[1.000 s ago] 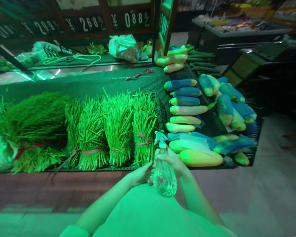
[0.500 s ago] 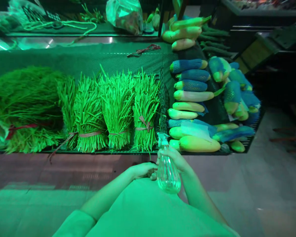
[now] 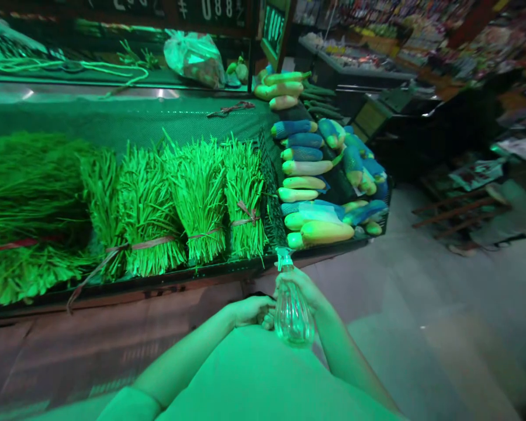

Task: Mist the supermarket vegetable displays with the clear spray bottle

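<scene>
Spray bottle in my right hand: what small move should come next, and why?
Perhaps lift the spray bottle slightly toward the rightmost tied green bundle: your right hand grips the bottle's upper part, and that bundle is just ahead and to the left.

Right hand (image 3: 301, 283) round a spray bottle (image 3: 293, 318) — left hand (image 3: 255, 310) just beside it, tied greens (image 3: 199, 204) and long veggies (image 3: 326, 232) beyond it.

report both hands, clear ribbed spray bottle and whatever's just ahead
Right hand gripping upper part of clear ribbed spray bottle. Left hand curled beside it, contact unclear. Ahead: tied bundle of green stalks, long oval yellowish vegetable.
</scene>
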Demonstrator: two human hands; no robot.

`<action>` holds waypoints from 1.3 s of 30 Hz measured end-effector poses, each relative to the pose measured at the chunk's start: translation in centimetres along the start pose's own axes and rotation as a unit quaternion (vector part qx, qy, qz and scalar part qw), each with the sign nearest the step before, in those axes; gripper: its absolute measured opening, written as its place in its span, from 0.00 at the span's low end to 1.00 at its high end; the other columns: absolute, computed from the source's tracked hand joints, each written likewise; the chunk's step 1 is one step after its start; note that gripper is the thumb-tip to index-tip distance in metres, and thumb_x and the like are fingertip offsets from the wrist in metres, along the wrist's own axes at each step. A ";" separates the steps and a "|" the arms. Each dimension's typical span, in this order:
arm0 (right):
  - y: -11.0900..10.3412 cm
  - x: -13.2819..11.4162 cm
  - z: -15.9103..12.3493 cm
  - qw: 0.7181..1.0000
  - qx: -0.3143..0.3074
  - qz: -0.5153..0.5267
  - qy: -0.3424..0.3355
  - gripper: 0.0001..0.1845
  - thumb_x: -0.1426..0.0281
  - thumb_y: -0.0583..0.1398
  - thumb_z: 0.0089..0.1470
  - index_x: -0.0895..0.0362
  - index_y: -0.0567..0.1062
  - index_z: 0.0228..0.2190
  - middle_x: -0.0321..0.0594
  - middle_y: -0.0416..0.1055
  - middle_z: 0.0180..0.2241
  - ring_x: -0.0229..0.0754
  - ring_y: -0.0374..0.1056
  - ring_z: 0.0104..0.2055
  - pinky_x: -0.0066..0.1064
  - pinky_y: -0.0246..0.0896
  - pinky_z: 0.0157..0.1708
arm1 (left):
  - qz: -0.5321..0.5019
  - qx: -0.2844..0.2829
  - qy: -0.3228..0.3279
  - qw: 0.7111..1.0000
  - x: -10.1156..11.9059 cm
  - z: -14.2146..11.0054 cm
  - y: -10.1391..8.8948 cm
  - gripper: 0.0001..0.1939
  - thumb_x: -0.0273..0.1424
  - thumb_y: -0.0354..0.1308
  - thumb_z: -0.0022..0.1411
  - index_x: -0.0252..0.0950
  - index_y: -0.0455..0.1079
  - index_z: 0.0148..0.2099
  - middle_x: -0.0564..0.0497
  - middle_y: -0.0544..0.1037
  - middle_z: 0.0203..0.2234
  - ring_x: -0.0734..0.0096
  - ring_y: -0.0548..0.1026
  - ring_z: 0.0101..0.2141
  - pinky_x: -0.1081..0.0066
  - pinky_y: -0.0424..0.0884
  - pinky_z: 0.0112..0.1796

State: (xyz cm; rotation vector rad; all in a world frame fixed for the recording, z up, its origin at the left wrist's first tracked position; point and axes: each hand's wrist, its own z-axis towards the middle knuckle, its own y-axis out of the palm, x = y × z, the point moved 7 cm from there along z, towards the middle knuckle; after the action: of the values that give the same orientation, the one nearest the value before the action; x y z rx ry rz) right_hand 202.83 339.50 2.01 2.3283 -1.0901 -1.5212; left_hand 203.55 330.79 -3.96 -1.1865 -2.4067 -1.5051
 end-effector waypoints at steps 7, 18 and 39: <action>-1.3 1.3 -3.4 0.995 0.076 0.011 -0.064 0.07 0.70 0.52 0.42 0.57 0.59 0.28 0.35 0.64 0.21 0.38 0.64 0.22 0.28 0.58 0.19 | -0.028 -0.064 -0.041 0.997 -2.2 -0.5 1.4 0.17 0.41 0.42 0.48 0.33 0.62 0.29 0.55 0.64 0.16 0.83 0.58 0.15 0.79 0.51 0.20; -1.7 -0.1 -4.2 0.975 0.152 -0.019 -0.158 0.14 0.70 0.55 0.38 0.54 0.55 0.29 0.29 0.62 0.19 0.36 0.64 0.19 0.28 0.59 0.17 | 0.090 -0.092 0.033 0.991 -1.6 -2.2 3.7 0.12 0.38 0.45 0.49 0.42 0.60 0.37 0.58 0.66 0.21 0.84 0.59 0.19 0.80 0.52 0.22; -9.7 -4.4 -6.2 0.972 0.172 0.025 -0.156 0.16 0.67 0.55 0.39 0.56 0.58 0.33 0.31 0.62 0.17 0.36 0.62 0.16 0.27 0.57 0.17 | 0.210 -0.054 0.035 0.976 1.4 5.2 9.0 0.24 0.33 0.54 0.42 0.37 0.54 0.44 0.54 0.64 0.27 0.86 0.58 0.19 0.81 0.52 0.21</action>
State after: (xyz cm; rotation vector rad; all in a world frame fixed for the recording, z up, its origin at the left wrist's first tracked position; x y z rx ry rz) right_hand 211.81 347.84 3.40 2.2896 -1.5901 -1.8530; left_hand 209.97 337.71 0.58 -1.5143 -1.8891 -1.5190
